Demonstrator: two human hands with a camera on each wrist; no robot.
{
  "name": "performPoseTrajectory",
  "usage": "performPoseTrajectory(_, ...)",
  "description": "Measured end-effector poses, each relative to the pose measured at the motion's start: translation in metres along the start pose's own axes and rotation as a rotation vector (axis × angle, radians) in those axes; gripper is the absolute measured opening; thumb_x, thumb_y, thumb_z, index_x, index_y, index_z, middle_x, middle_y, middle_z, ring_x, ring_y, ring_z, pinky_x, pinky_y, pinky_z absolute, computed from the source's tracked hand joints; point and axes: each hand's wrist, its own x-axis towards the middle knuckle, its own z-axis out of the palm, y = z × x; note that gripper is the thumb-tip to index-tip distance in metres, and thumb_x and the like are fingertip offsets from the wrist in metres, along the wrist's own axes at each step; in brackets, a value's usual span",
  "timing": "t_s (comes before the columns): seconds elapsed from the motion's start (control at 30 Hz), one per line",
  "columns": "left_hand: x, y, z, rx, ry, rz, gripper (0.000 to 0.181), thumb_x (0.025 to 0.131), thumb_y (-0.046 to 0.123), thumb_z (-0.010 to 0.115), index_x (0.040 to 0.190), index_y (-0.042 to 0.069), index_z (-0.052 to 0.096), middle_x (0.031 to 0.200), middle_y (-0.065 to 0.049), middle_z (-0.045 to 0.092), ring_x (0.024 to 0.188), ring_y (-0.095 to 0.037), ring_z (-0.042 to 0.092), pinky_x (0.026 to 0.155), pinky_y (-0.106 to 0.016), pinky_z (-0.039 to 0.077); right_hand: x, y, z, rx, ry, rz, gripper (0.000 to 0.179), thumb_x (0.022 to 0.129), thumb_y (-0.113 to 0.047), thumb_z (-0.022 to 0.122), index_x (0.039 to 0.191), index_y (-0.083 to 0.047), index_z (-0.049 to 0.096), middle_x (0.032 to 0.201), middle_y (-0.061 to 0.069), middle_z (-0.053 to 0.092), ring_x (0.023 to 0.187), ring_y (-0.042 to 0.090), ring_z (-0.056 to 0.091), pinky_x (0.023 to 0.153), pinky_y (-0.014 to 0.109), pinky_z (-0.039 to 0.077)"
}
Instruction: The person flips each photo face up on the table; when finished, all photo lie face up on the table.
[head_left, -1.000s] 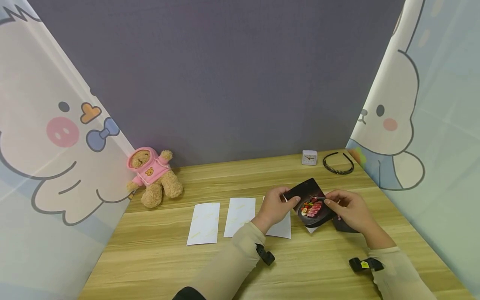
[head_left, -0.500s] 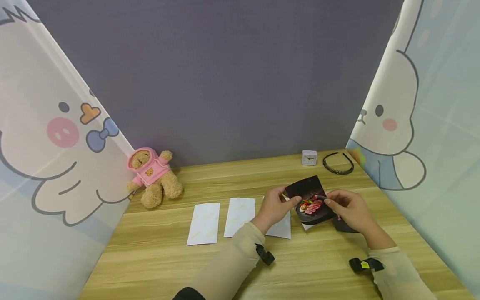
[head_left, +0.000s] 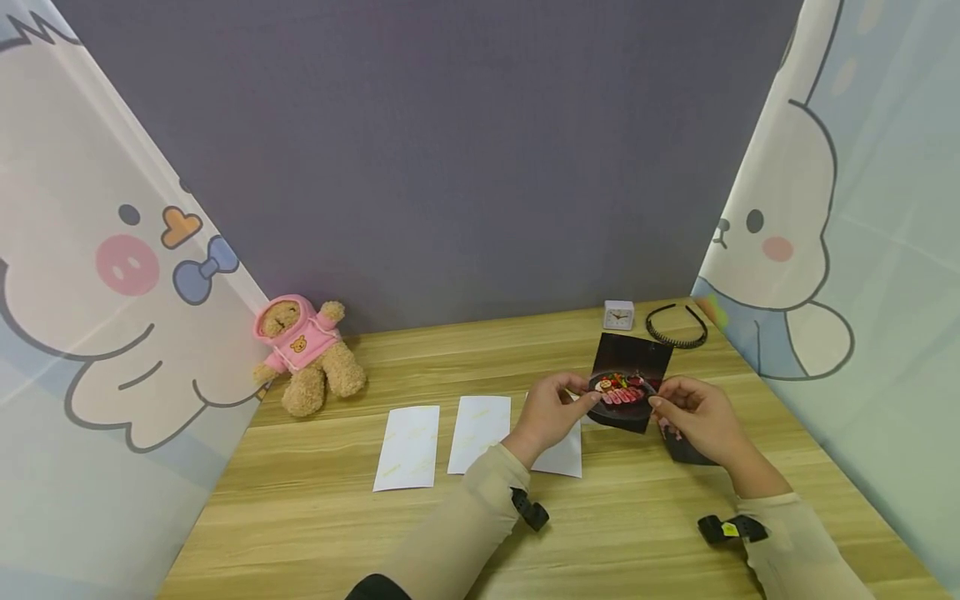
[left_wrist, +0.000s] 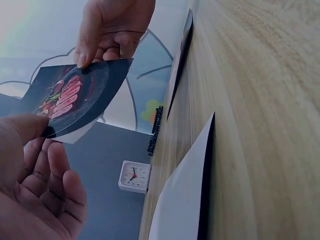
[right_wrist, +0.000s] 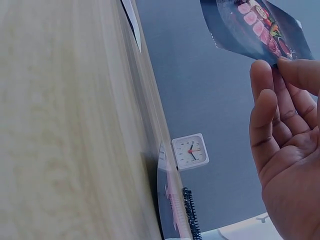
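Note:
A dark photo card (head_left: 628, 371) showing sliced meat on a plate stands tilted above the table, between the two hands. My left hand (head_left: 551, 412) pinches its left edge, thumb on the picture side. The opposite edge is pinched by my right hand (head_left: 697, 417). In the left wrist view the photo card (left_wrist: 75, 95) looks slightly bowed, and its pale underside shows along one edge. Partly hidden beneath my right hand, a second dark card (head_left: 686, 450) with a pink pattern lies on the table.
White cards lie in a row to the left: one at far left (head_left: 407, 447), a middle one (head_left: 480, 429), and one partly behind my left hand (head_left: 562, 457). At the back are a small white clock (head_left: 618, 316), a black headband (head_left: 677, 342) and a teddy bear in pink (head_left: 303, 346).
The photo card has turned from a slanted position to a more upright one, its top edge rising. Both hands keep their pinch and have hardly moved.

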Motion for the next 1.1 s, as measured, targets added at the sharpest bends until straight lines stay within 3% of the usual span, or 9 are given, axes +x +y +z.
performPoseTrajectory(0.47,0.0007,-0.0016,-0.0001,0.009,-0.006,0.005,0.011,0.098,0.030,0.078,0.099,0.019,0.077,0.093,0.017,0.068,0.072,-0.004,0.055,0.063,-0.023,0.047,0.0009,0.0000,-0.0004,-0.001,0.001,0.011,0.005,0.100,0.006,0.067,0.099,0.001,0.066,0.081,0.026,0.070,0.058,0.033,0.066,0.044,0.039,0.052)
performPoseTrajectory(0.83,0.0009,-0.0037,-0.0011,-0.077,-0.019,0.005,0.015,0.098,0.026,0.078,0.112,0.020,0.074,0.094,0.013,0.069,0.075,-0.006,0.061,0.064,-0.024,0.052,0.0015,-0.0021,0.0012,-0.017,0.024,0.031,0.008,0.102,-0.004,0.068,0.105,0.003,0.065,0.079,0.027,0.068,0.058,0.034,0.065,0.044,0.040,0.053)
performPoseTrajectory(1.1,0.0008,-0.0026,-0.0010,-0.146,-0.027,-0.008,0.025,0.098,0.018,0.078,0.121,0.019,0.071,0.095,0.010,0.069,0.072,-0.009,0.067,0.059,-0.026,0.052,0.0033,0.0032,0.0000,-0.010,0.033,0.031,0.015,0.101,-0.001,0.069,0.114,0.006,0.065,0.083,0.020,0.069,0.061,0.034,0.068,0.043,0.040,0.052)
